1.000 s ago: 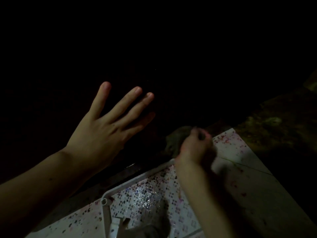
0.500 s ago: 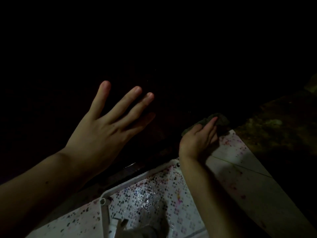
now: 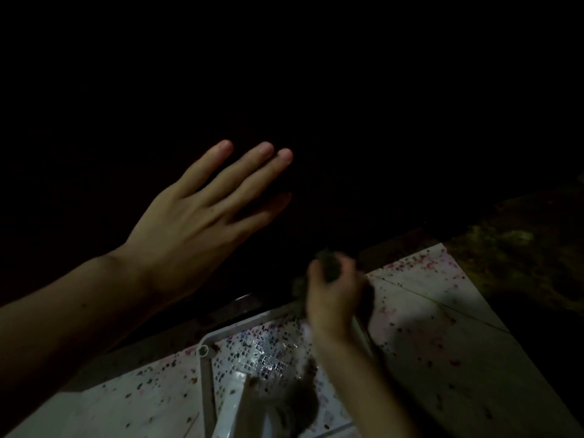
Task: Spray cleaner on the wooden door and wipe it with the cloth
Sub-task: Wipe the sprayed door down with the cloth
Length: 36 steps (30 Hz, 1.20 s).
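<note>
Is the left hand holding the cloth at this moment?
No, the left hand is spread flat and empty, while the right hand grips the cloth.

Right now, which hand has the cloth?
The right hand, low by the door's bottom edge, grips the dark cloth. The left hand is spread flat, fingers straight, holding nothing.

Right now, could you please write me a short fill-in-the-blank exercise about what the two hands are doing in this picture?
1. The left hand lies against the dark door with fingers ____.
2. The right hand grips the ____.
3. The right hand works near the door's ____ edge.
4. The floor tiles are ____ with pink and dark flecks.

Missing words: straight; cloth; bottom; speckled
</note>
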Motion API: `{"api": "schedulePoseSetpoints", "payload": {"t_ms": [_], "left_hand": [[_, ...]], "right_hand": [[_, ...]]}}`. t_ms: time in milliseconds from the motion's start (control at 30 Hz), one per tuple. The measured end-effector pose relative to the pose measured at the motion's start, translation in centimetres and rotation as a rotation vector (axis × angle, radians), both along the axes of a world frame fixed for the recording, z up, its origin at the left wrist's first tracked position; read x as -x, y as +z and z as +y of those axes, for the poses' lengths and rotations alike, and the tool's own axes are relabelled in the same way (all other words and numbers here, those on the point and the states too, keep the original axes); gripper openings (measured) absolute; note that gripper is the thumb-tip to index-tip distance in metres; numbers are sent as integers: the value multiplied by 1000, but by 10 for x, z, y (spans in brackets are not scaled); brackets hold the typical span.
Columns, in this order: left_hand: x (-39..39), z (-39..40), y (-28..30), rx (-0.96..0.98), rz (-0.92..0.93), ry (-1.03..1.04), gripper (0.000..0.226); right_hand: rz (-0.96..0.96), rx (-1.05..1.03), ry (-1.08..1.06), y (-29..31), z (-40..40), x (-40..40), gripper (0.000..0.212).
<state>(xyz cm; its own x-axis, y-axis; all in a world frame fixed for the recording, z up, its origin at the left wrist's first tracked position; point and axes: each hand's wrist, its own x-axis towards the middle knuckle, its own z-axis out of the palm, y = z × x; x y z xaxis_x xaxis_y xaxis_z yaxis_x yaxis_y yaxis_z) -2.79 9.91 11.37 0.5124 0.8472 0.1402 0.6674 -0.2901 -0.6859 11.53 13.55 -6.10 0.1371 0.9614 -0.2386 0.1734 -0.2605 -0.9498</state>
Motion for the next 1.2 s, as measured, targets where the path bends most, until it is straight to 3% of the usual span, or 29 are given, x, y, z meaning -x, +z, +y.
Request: {"api": "schedulePoseSetpoints", "payload": {"t_ms": [100,200,433,567,667,767,867,1067,1200], "left_hand": [[16,-23,4,-122,-108,114,103],[35,-47,2,-228,-144,231,108],[64,-79,-1,-235,-150,323,108],[65,-79,1,-210,-142,336,103],[66,-81,0,-214,-149,315,94],[67,-82,1,-225,-139,307,107],[67,-82,0,-241,-134,302,112],[68,-79,-5,-264,-136,313,114],[67,-78,-7,-257,-132,322,117]], "right_hand": [[-2,13,-183,9,35,-32,49],[68,-11,-144,12,43,-28,55],[-78,-114,-45,-7,-21,40,30],[-97,-68,241,-3,-59,80,21],[-145,-5,554,4,-78,102,32],[-131,53,712,9,-79,94,42],[13,112,547,8,-64,62,37],[294,118,-163,-13,-5,16,49],[292,179,-298,-24,16,17,38]]}}
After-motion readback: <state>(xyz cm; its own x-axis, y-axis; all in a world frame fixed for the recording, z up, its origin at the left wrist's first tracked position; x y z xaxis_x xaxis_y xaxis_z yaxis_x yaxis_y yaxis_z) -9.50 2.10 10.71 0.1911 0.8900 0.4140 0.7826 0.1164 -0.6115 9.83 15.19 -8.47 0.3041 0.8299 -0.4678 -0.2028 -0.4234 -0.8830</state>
